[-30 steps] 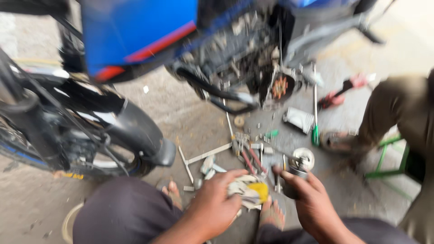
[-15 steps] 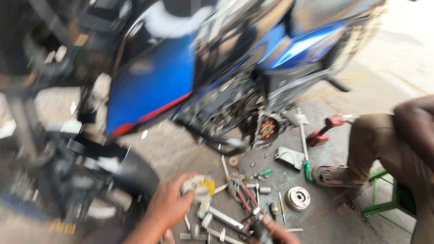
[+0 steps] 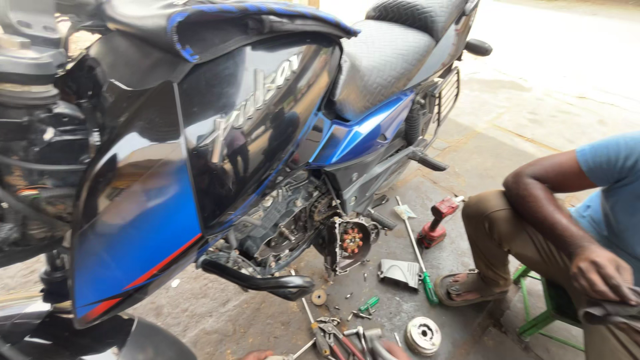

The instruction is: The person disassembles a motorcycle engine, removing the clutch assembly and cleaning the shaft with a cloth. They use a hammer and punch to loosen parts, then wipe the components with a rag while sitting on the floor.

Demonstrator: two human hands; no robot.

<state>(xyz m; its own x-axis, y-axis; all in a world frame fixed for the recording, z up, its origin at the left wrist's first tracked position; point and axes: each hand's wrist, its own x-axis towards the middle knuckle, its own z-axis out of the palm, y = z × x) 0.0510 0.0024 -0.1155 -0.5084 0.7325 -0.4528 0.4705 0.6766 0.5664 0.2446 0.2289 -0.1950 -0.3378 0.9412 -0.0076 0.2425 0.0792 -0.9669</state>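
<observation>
My left hand [image 3: 257,355] and right hand [image 3: 393,352] barely show at the lower frame edge; whether my fingers are open or closed I cannot tell; nearest lie loose steel hand tools [image 3: 337,337] on the floor [image 3: 220,310]; likely stiff, oily, slippery; grasp by the shafts.

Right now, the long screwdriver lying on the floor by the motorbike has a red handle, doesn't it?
Not quite. The long screwdriver does lie on the floor by the motorbike, but its handle is green, not red. The head view shows it. The red thing just beyond it is a power tool.
</observation>
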